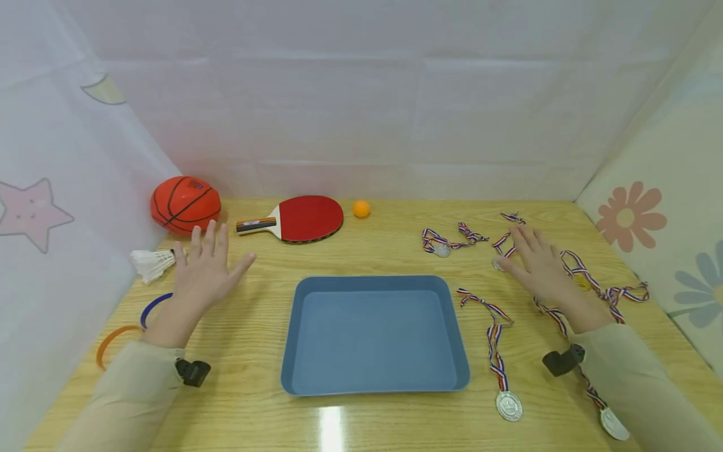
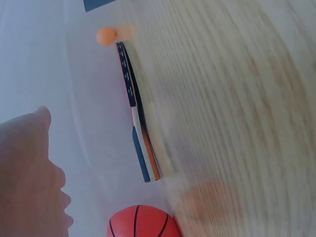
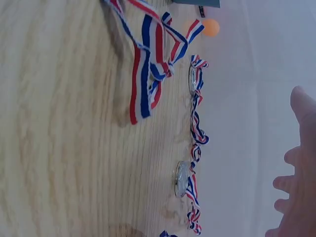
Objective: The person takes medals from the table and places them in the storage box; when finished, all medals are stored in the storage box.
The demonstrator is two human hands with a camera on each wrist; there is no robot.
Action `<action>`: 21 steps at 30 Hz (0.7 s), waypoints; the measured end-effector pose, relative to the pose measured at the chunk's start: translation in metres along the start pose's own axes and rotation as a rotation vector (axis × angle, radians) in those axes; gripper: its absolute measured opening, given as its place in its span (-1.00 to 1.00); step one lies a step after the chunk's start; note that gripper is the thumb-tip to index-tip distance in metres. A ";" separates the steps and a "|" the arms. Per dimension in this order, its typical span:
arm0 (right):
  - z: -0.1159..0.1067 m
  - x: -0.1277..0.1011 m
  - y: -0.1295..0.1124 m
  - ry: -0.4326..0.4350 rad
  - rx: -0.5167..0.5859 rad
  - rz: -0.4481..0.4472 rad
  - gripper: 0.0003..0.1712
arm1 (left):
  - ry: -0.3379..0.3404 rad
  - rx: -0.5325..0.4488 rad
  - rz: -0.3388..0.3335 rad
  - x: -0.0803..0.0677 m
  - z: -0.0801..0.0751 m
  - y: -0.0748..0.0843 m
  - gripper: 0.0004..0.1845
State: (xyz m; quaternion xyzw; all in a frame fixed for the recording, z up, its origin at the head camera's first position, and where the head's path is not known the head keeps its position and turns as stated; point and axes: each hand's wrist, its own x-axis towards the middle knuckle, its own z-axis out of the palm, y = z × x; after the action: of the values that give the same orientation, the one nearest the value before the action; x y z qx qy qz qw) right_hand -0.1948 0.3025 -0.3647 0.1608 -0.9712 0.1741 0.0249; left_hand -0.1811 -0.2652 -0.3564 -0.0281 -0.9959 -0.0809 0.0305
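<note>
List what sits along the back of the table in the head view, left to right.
Orange rubber basketball → red-faced wooden table tennis paddle → small orange ping-pong ball → silver medal on a striped red, white and blue ribbon.

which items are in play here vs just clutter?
In play: right hand open over the medals; blue tray beside them.
Lying about: basketball, paddle, orange ball, shuttlecock, rings; left hand open, holding nothing.
</note>
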 end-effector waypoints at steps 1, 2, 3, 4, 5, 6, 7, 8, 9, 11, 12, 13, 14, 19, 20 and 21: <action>0.001 0.000 -0.002 0.004 0.035 -0.038 -0.14 | 0.001 -0.002 0.006 0.000 0.000 0.000 -0.04; 0.002 0.001 -0.005 0.005 0.068 -0.072 -0.16 | 0.003 0.000 0.014 0.000 0.001 0.001 -0.04; 0.002 0.001 -0.008 0.004 0.096 -0.104 -0.17 | 0.003 0.002 0.024 -0.001 0.001 0.002 -0.05; 0.003 0.001 -0.010 0.005 0.122 -0.132 -0.19 | 0.002 0.001 0.034 -0.001 0.002 0.003 -0.06; 0.004 0.001 -0.013 -0.002 0.152 -0.156 -0.20 | 0.001 -0.001 0.051 -0.002 0.002 0.004 -0.07; 0.005 0.000 -0.016 -0.015 0.192 -0.171 -0.20 | -0.004 -0.004 0.071 -0.002 0.002 0.006 -0.07; 0.006 0.000 -0.019 -0.028 0.221 -0.178 -0.21 | -0.012 -0.007 0.093 -0.003 0.003 0.007 -0.08; 0.007 0.000 -0.022 -0.039 0.242 -0.187 -0.21 | -0.023 -0.014 0.114 -0.004 0.003 0.009 -0.09; 0.008 -0.001 -0.024 -0.056 0.265 -0.189 -0.22 | -0.037 -0.021 0.134 -0.006 0.003 0.012 -0.10; 0.010 -0.002 -0.028 -0.092 0.303 -0.190 -0.24 | -0.066 -0.033 0.170 -0.009 0.004 0.017 -0.12; 0.012 -0.003 -0.030 -0.109 0.320 -0.188 -0.25 | -0.078 -0.038 0.185 -0.010 0.005 0.019 -0.12; 0.013 -0.004 -0.033 -0.127 0.330 -0.189 -0.26 | -0.088 -0.042 0.197 -0.011 0.006 0.022 -0.12; 0.014 -0.005 -0.035 -0.147 0.336 -0.193 -0.27 | -0.097 -0.049 0.209 -0.012 0.008 0.024 -0.12; 0.026 -0.009 -0.044 -0.213 0.325 -0.261 -0.22 | -0.118 -0.102 0.305 -0.021 0.019 0.035 -0.14; 0.029 -0.010 -0.045 -0.222 0.319 -0.283 -0.19 | -0.122 -0.114 0.325 -0.023 0.021 0.037 -0.15; 0.032 -0.010 -0.045 -0.228 0.313 -0.307 -0.16 | -0.123 -0.119 0.346 -0.025 0.023 0.039 -0.16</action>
State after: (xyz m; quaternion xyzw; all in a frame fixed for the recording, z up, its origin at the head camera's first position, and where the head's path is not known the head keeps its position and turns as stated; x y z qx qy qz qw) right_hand -0.1701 0.2543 -0.3807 0.3267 -0.8932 0.2974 -0.0839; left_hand -0.1551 -0.2241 -0.3741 -0.2054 -0.9696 -0.1315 -0.0189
